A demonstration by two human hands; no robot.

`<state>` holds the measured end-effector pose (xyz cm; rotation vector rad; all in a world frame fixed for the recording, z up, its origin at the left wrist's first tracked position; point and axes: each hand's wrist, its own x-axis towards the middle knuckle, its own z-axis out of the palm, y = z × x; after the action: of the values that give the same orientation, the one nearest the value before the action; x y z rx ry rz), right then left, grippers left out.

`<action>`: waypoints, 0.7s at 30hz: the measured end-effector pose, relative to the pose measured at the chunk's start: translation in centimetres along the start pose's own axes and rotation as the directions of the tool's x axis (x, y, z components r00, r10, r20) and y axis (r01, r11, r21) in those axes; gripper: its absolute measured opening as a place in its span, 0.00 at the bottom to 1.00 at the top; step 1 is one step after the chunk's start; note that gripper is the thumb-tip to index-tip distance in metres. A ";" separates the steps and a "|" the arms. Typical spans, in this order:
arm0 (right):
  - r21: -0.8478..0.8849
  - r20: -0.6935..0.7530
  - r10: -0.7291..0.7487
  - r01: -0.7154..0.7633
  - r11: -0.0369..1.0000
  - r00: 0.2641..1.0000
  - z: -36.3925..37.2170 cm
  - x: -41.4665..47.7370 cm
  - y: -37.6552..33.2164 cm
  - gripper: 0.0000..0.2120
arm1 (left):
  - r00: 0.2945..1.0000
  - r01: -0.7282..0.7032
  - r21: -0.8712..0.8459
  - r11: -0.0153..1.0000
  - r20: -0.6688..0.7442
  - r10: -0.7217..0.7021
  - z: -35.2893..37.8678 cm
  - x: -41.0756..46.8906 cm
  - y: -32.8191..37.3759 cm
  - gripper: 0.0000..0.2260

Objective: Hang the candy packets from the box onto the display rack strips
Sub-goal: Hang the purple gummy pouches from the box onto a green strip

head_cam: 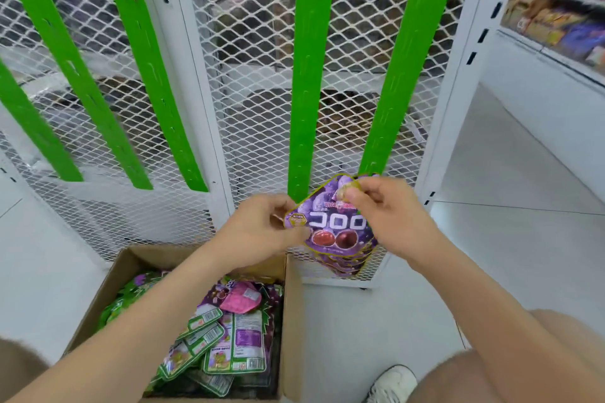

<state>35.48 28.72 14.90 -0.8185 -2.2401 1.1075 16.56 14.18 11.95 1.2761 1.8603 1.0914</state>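
An open brown cardboard box (pixel 291 321) of loose green and purple candy packets (pixel 235 347) sat near left. Beyond it, the left hand (pixel 262 232) and right hand (pixel 386 216) each pinched a stack of purple grape packets (pixel 340 232), held at the foot of the green plastic display strips (pixel 311 75).

I find the lighting bright, even and diffuse. Shadows on the glossy white tiled floor (pixel 523 239) are faint. Wide-angle distortion splays the green slotted plastic strips (pixel 311 75) outward toward the frame edges. The stocked white shelves (pixel 556 20) at upper right are blurred.

shelf goods (pixel 553 21) blurred; box (pixel 292 321) btm cut off
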 end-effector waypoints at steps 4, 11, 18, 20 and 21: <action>-0.162 -0.258 -0.002 -0.041 0.986 0.966 -3.4 0.6 0.1 0.22 | 0.962 -0.190 0.093 0.977 -0.182 0.204 2.7 2.5 4.6 0.24; -0.219 -0.459 -0.088 -0.017 0.975 0.884 -4.9 2.1 0.0 0.19 | 0.964 -0.179 -0.316 0.932 -0.245 0.102 5.1 7.5 10.1 0.21; -0.211 -0.494 -0.130 0.026 0.977 0.859 -4.5 2.9 0.2 0.19 | 0.983 -0.122 -0.376 0.919 -0.175 0.059 6.0 9.2 11.0 0.05; -0.218 -0.498 -0.139 0.032 0.975 0.856 -4.4 2.8 0.1 0.19 | 0.986 -0.125 -0.356 0.926 -0.145 0.077 6.1 9.3 10.8 0.08; -0.220 -0.501 -0.146 0.038 0.975 0.853 -4.3 2.8 0.0 0.19 | 0.989 -0.116 -0.359 0.926 -0.125 0.076 6.0 9.2 10.7 0.10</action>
<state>36.40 32.91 17.66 -0.9463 -1.9206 0.5292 23.04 26.57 18.23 1.1150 1.5832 1.5066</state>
